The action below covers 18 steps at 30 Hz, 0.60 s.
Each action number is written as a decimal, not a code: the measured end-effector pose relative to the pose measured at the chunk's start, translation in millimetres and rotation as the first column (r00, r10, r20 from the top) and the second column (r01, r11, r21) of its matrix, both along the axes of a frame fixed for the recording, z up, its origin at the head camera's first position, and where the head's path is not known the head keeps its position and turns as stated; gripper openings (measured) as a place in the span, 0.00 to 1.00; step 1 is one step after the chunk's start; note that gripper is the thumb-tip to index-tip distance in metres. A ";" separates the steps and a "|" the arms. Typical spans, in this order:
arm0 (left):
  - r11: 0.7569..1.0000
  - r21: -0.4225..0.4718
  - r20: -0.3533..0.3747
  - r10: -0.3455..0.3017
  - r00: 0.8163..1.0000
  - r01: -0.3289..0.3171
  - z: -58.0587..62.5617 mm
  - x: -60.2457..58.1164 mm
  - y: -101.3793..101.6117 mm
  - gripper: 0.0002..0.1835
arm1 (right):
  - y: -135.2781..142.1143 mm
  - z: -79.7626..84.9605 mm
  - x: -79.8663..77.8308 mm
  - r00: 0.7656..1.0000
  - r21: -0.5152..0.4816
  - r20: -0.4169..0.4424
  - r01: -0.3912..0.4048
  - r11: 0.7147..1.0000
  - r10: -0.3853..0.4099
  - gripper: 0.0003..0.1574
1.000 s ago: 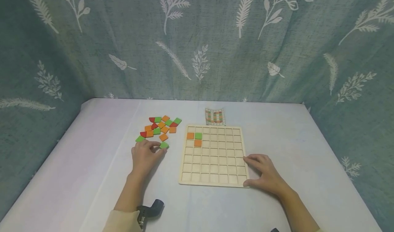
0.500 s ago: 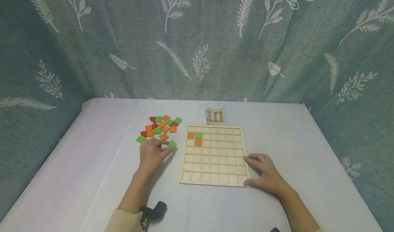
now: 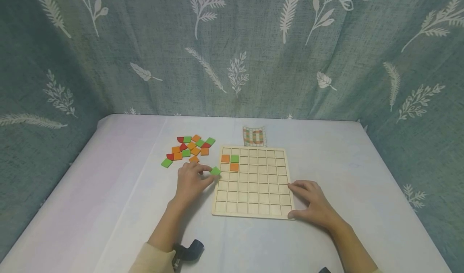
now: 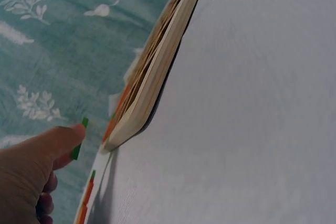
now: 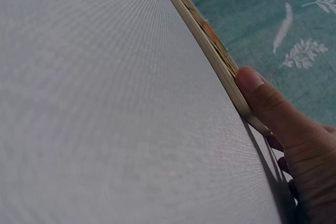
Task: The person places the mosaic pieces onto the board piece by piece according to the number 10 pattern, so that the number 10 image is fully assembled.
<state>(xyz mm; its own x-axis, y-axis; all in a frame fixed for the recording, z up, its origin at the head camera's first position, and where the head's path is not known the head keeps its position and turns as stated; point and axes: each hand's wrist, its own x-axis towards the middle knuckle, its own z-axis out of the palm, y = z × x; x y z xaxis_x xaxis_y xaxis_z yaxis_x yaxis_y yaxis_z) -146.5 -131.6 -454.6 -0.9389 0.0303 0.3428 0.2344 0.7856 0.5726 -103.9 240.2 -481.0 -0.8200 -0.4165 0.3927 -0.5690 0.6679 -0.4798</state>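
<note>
My left hand (image 3: 191, 182) pinches a green square tile (image 3: 215, 171) between thumb and fingers, at the left edge of the wooden grid board (image 3: 257, 188). In the left wrist view the tile (image 4: 80, 139) is seen edge-on, held up near the board's corner. My right hand (image 3: 312, 203) holds the board at its near right corner, the thumb at the corner and a finger along the right side. The right wrist view shows that thumb (image 5: 251, 80) on the board's rim. In the upper left of the grid lie two orange tiles (image 3: 225, 158) and a green tile (image 3: 235, 159).
Left of the board lies a loose group of orange, green and red tiles (image 3: 186, 153), some with a curved side. A small card with a coloured grid pattern (image 3: 255, 136) lies behind the board. A green leaf-patterned curtain (image 3: 232, 55) surrounds the white table (image 3: 108, 176).
My left hand has carried the green tile rightward from beside the loose tiles to the board's left edge. The right hand has stayed at the corner.
</note>
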 end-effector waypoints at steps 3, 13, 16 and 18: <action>1.000 -0.007 -0.001 -0.018 1.000 0.018 -1.0 -0.1 6.1 0.13 | 0.2 0.2 0.1 1.000 0.000 0.004 0.002 1.000 -0.002 0.52; 0.997 -0.036 0.061 -0.072 0.996 0.074 -4.4 -2.9 22.9 0.13 | 1.7 1.5 2.1 0.997 0.001 0.071 0.031 1.000 -0.031 0.51; 0.995 -0.039 0.078 -0.087 0.993 0.090 -5.5 -3.7 25.6 0.13 | 2.0 2.0 2.9 0.996 0.002 0.088 0.028 1.000 -0.028 0.51; 0.995 -0.041 0.087 -0.091 0.992 0.095 -5.9 -3.9 27.0 0.14 | 1.8 2.0 3.0 0.996 0.002 0.090 0.024 1.000 -0.024 0.51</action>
